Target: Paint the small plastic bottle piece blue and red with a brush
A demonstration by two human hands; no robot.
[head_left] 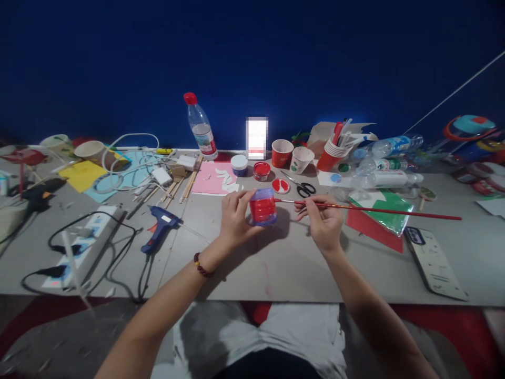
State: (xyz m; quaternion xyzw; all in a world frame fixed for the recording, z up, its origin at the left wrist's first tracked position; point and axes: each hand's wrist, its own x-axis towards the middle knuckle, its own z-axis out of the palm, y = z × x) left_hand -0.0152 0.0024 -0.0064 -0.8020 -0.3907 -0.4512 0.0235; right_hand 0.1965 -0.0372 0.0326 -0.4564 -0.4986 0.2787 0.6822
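My left hand (236, 216) grips a small clear, bluish plastic piece (263, 207) with a wide band of red paint around its middle. It looks like a cut section of a bottle. A long red-handled paintbrush (371, 209) is pinched in my right hand (325, 221), and its tip meets the right side of the painted band. Beyond my hands stand an open jar of red paint (261, 170) and a white-lidded jar (239, 165). The red-smeared jar lid (280, 186) lies close by, beside black-handled scissors (305, 189).
At left are a blue glue gun (160, 227), a power strip (84, 245) and tangled cables. A bottle (201, 129) stands at the back near paper cups (282, 153). Several plastic bottles (389, 179), a green packet (384, 210) and a phone (436, 263) lie at right.
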